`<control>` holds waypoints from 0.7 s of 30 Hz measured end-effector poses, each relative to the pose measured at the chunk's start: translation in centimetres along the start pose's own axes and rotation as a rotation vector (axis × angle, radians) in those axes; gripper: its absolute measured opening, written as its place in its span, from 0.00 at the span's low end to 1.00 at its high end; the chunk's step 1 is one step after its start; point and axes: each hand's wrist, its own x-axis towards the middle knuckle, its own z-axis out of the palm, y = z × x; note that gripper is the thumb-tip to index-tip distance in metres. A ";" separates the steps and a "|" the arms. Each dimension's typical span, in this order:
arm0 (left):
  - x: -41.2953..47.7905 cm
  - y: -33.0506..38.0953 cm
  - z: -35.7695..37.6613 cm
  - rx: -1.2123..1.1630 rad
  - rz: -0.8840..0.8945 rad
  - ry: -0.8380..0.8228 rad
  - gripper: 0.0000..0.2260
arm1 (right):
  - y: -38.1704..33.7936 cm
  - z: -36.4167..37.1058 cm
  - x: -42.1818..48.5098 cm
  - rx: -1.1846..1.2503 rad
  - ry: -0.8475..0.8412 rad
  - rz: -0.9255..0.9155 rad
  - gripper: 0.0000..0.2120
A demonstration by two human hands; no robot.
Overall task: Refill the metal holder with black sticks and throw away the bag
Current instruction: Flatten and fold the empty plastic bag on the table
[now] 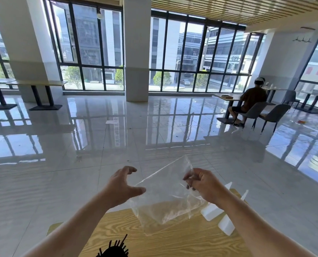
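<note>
— Bag [165,197] was up in the air over the table [173,242], clear plastic, looked empty as far as I could tell. What was each hand doing?

— R hand [203,184] had fingers pinched together on the bag's upper right edge. L hand [124,184] was spread wide, fingers apart, thumb tip at or just touching the bag's left edge, not gripping anything.

— So judged step: crumpling the bag before binning it?

— Prob. yes. To do it well: bring L hand in, gather the loose lower half, ball it tight w/ both hands so it doesn't balloon or catch air. Thin film, slippery, so squeeze air out first.

— Sticks [115,247]?

— Black sticks fanned out at bottom edge of frame, near table's front, well below the bag. Holder itself was cut off, couldn't see the metal, only stick tops. Looked full, so refill seemed done.

— Anything else on the table?

— White plastic pieces [215,210] just right of the bag, under R wrist. No bin in view, so it'd need finding.
</note>
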 end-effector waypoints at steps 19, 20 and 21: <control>1.0 1.1 7.1 -0.444 -0.108 -0.142 0.09 | 2.3 0.0 -0.9 -0.350 0.224 -0.070 0.31; 1.0 1.3 7.8 -0.498 -0.150 -0.149 0.08 | 2.6 0.0 -0.9 -0.376 0.231 -0.070 0.33; 1.0 1.4 8.5 -0.545 -0.191 -0.156 0.07 | 3.0 0.0 -1.0 -0.410 0.241 -0.072 0.34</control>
